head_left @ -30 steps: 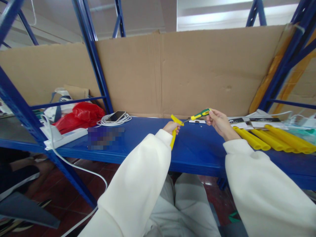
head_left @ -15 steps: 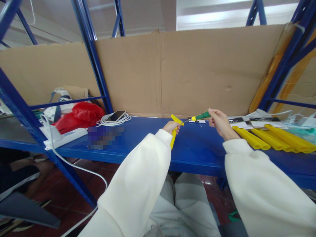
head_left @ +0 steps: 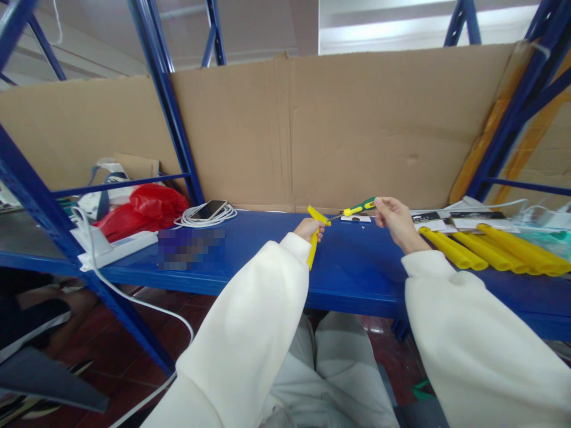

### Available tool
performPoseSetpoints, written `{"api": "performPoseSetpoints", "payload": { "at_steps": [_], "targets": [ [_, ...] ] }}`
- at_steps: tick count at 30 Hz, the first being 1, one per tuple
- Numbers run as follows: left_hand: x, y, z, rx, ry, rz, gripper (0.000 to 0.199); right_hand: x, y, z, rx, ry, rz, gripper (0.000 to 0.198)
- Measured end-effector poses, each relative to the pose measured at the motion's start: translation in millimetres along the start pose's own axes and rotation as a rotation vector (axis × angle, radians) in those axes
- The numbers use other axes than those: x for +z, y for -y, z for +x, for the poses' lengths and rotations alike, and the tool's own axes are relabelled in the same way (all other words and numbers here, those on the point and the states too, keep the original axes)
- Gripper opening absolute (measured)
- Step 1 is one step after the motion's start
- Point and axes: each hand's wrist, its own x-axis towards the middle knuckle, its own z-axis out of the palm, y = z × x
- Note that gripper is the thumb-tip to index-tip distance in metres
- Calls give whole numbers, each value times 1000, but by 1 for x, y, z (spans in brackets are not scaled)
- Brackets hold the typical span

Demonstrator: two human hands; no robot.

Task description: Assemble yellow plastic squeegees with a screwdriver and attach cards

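Note:
My left hand (head_left: 311,229) is closed round a yellow T-shaped plastic piece (head_left: 313,251), whose crosspiece sticks out above my fingers and whose stem hangs below them. My right hand (head_left: 395,221) pinches the back end of a screwdriver (head_left: 359,207) with a green and yellow handle. The thin metal shaft points left, and its tip meets the yellow piece near where the crosspiece joins the stem. Whatever the tip sits against is too small to make out.
Several yellow tubes (head_left: 493,252) lie at the right beside black-and-white cards (head_left: 430,221). A phone (head_left: 212,209) rests on a coiled white cable (head_left: 187,221), near a red bag (head_left: 145,211) and a white power strip (head_left: 129,246). Cardboard (head_left: 357,131) walls the back of the blue shelf (head_left: 267,261).
The screwdriver handle has turned about its length, showing more yellow now, and my right fingers have shifted slightly. My left hand and the yellow piece have hardly moved.

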Motion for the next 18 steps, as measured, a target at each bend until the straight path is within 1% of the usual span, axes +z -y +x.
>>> {"api": "performPoseSetpoints", "payload": {
  "at_steps": [4,11,14,18],
  "targets": [
    [0,1,1,0,8,5,9,0,-1,1,32,-71,-48,54],
    [0,-1,0,4,3,22,14,1,1,0,68,-82,-49,51],
    [1,-1,-2,8,-8,17,17,-1,1,0,57,-70,-56,52],
    [2,-1,-4,9,-13,19,19,-2,-1,2,22,-5,-17,53]
  ]
}}
